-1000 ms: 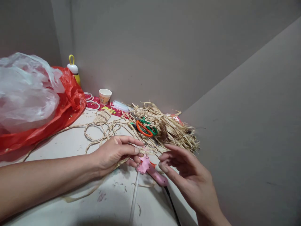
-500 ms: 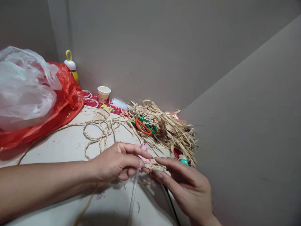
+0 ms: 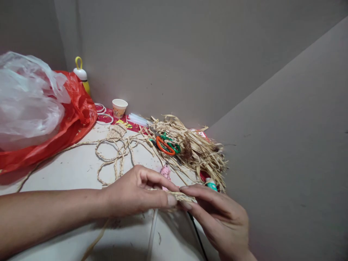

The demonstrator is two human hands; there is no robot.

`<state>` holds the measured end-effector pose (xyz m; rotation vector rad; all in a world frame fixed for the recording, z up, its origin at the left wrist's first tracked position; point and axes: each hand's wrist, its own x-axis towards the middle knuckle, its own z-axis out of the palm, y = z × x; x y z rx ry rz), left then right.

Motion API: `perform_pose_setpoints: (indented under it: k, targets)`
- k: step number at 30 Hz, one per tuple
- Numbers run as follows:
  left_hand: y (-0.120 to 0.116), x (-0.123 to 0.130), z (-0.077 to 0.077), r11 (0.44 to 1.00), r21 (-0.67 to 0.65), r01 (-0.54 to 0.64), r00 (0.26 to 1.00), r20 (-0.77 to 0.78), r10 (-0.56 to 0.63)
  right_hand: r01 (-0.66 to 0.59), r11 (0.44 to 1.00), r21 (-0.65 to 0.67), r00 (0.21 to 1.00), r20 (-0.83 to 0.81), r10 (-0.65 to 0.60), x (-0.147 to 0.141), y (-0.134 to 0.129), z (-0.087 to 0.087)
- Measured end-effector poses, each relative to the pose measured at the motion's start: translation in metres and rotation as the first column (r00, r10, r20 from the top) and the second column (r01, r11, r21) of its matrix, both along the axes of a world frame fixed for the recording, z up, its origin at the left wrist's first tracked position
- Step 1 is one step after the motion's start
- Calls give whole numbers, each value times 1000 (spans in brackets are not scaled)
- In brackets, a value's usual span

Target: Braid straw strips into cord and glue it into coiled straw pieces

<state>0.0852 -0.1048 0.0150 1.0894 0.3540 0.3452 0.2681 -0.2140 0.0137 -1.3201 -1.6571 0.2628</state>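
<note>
Between both hands, above the table, is a small flat piece of braided straw (image 3: 182, 197). My left hand (image 3: 138, 192) comes in from the left and pinches its left part between thumb and fingers. At its right end my right hand (image 3: 217, 217) grips it with thumb and forefinger. The fingers cover much of the piece. Below the left hand a loose straw strand (image 3: 96, 241) hangs toward the near edge. Past the hands lies a pink object (image 3: 165, 172), partly hidden. Straw cord (image 3: 119, 156) lies in loops on the table beyond my left hand.
A heap of dry straw (image 3: 201, 156) with orange-handled scissors (image 3: 165, 145) and green-handled ones lies against the wall. A paper cup (image 3: 120, 108), white rings (image 3: 104, 119) and clear sticks (image 3: 137, 119) stand farther back. Red and white plastic bags (image 3: 29, 105) fill the left.
My left thumb has moved right and now lies flatter along the straw piece, which is tilted slightly and covered more. My right hand keeps its grip, shifted slightly.
</note>
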Motion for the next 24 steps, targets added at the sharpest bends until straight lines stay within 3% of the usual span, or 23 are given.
perform_pose_setpoints:
  k: [3, 6, 11, 14, 17, 20, 22, 24]
  targets:
    - [-2, -1, -3, 996, 86, 27, 999, -23, -25, 4, 1000, 0, 1000, 8, -4, 0, 0, 1]
    - [-5, -1, -5, 970, 242, -20, 995, -89, 43, 6, 1000, 3, 1000, 19, -6, -2, -1, 1]
    - [-8, 0, -3, 837, 522, -164, 978, -22, 206, 29, 1000, 10, 999, 41, -29, -6, -2, 2]
    - [-9, -3, -2, 765, 622, -168, 981, 33, 189, 8, 1000, 25, 999, 47, -9, -7, -3, 3]
    - [-9, -6, 0, 739, 656, -150, 987, 56, 150, 5, 1000, 29, 999, 49, -7, -7, -4, 6]
    - [-8, -7, 2, 802, 590, -95, 991, -22, 134, -1, 1000, 11, 999, 43, 1, -7, -5, 8]
    - [-7, -7, 4, 893, 448, -31, 993, -92, 80, -25, 1000, 6, 999, 23, 25, -7, -5, 9]
    - [-5, -5, 7, 951, 310, 14, 995, -101, 18, -56, 998, 1, 998, 0, 56, -7, -4, 9]
